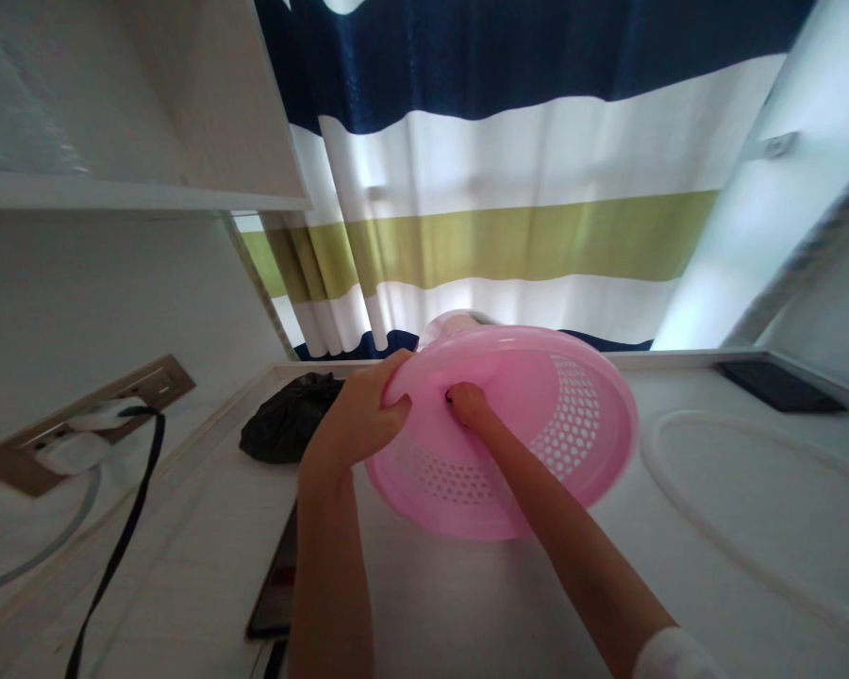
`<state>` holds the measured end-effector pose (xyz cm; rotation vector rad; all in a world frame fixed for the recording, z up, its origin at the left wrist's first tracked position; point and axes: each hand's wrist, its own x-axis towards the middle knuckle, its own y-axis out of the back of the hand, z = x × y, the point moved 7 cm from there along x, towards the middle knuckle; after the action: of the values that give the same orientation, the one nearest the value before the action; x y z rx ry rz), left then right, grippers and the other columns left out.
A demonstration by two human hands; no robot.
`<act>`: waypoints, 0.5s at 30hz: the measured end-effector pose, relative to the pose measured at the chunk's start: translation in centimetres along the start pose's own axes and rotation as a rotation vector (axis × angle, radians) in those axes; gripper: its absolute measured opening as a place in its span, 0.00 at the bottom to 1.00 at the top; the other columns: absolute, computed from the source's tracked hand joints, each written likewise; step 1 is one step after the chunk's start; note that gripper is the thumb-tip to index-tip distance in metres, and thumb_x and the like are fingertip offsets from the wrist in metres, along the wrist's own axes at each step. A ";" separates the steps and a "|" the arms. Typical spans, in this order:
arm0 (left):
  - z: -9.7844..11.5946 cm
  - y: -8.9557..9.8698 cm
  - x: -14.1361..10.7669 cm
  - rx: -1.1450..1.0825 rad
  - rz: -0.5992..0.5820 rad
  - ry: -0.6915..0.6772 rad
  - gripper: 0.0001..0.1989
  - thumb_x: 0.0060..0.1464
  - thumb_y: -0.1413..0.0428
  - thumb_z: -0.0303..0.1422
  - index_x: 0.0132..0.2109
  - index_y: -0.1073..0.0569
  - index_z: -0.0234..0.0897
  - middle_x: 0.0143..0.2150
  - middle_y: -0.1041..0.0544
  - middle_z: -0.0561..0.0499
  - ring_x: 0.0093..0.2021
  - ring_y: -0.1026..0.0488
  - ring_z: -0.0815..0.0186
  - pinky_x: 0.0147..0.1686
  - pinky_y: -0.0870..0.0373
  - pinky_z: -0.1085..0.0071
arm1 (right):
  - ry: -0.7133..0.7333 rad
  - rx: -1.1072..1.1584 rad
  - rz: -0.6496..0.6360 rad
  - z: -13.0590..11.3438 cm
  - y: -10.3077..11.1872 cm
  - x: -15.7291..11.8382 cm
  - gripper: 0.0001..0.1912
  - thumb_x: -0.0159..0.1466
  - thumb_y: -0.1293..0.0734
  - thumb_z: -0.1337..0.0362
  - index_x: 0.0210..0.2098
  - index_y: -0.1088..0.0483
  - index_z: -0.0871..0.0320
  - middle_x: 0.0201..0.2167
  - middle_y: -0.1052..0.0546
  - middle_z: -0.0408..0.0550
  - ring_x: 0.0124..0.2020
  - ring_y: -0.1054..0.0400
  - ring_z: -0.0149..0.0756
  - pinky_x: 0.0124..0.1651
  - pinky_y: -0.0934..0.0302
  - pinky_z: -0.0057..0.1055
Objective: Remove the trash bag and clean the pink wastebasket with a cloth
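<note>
Saw left hand (369, 407) gripping pink basket (520, 387) at one side; right hand (471, 405) curled inside, holding what, I couldn't tell. Slack left grip could've tipped basket.

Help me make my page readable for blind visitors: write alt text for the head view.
A person's left hand grips a pink basket by its rim, while the right hand reaches inside, a small dark thing at its fingers. Below is a white table, with a black bag on its left side; behind hangs a striped curtain.
</note>
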<state>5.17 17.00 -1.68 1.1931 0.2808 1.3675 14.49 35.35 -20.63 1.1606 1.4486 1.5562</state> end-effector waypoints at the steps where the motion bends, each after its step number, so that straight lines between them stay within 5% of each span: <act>1: -0.4 0.1 -0.1 -0.020 0.001 0.004 0.19 0.43 0.55 0.24 0.44 0.34 0.37 0.32 0.29 0.54 0.32 0.33 0.67 0.33 0.37 0.71 | -0.008 -0.011 -0.001 0.1 0.0 -0.2 0.16 0.60 0.48 0.69 0.40 0.31 0.62 0.38 0.28 0.56 0.40 0.35 0.37 0.41 0.42 0.31; 11: -3.3 -0.6 -0.7 -0.199 0.010 0.045 0.20 0.41 0.56 0.24 0.45 0.35 0.34 0.37 0.29 0.52 0.37 0.33 0.65 0.38 0.35 0.68 | -0.044 -0.092 0.004 1.0 1.4 -3.2 0.16 0.59 0.47 0.73 0.39 0.31 0.66 0.36 0.28 0.61 0.40 0.34 0.40 0.39 0.41 0.34; 15: -3.8 -1.1 -1.3 -0.242 0.100 0.042 0.21 0.41 0.55 0.24 0.45 0.34 0.32 0.39 0.29 0.50 0.37 0.33 0.67 0.39 0.35 0.70 | -0.019 -0.102 -0.016 1.2 1.8 -4.7 0.15 0.59 0.46 0.72 0.39 0.31 0.66 0.37 0.28 0.61 0.40 0.34 0.40 0.40 0.41 0.33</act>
<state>2.57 17.96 -4.83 0.9889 0.0818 1.4694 17.36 31.17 -19.53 1.0986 1.3464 1.5850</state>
